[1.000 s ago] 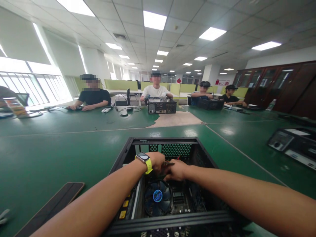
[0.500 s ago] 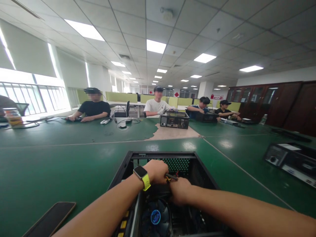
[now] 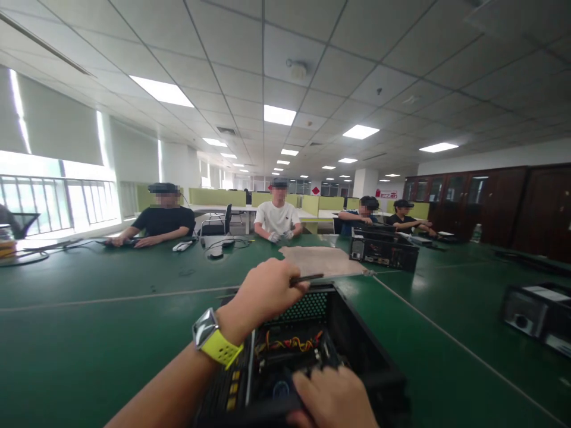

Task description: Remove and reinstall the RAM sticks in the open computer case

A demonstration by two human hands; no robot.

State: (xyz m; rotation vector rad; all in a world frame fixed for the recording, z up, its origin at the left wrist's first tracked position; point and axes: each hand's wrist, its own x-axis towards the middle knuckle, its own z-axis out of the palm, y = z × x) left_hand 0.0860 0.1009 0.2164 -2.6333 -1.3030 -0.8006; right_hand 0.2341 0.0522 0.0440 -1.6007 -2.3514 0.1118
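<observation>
1. One green table (image 3: 89, 333) fills the lower view; four people sit along its far side, toward 12 o'clock.
2. One open black computer case (image 3: 352, 351) sits at 6 o'clock, its near end cut off by the frame edge; the parts inside are dark and blurred.
3. Left hand (image 3: 263, 291), above the case, is closed around a thin dark tool (image 3: 307, 277); its near end is hidden in the fist.
4. Right hand (image 3: 334, 398) rests on the case's near edge, partly cut off; its finger state cannot be told.
</observation>
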